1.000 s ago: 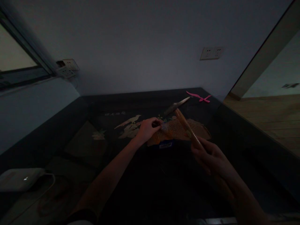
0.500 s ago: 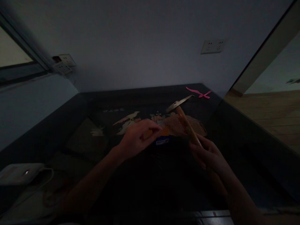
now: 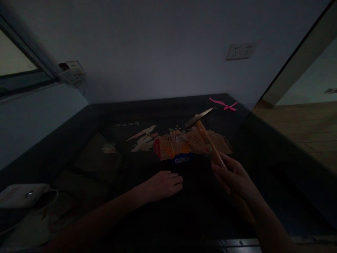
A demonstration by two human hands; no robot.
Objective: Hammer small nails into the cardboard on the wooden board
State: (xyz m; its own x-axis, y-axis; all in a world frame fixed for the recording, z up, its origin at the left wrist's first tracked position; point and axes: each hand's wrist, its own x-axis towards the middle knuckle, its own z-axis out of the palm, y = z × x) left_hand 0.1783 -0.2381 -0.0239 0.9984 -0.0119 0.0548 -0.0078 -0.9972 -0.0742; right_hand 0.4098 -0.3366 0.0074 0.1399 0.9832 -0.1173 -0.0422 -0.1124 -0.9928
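My right hand (image 3: 234, 175) grips the wooden handle of a hammer (image 3: 207, 140), its metal head raised up and to the left, in front of an orange dotted package (image 3: 171, 144). The package has a red left end and lies across the dark table (image 3: 200, 196). A blue item (image 3: 182, 160) shows at its near edge. Nearer to me, my left hand (image 3: 167, 183) rests on the table with its fingers curled together; whether anything is under them is hidden.
A pink ribbon (image 3: 228, 105) lies at the table's back right. On the left sits a white device (image 3: 25, 195) with a cable. Wall sockets (image 3: 240, 51) are above the table, and bird and flower pictures (image 3: 143, 137) decorate its surface.
My left hand has come back from the package towards me and down onto the table, uncovering the package's left end. The hammer in my right hand has shifted slightly left.
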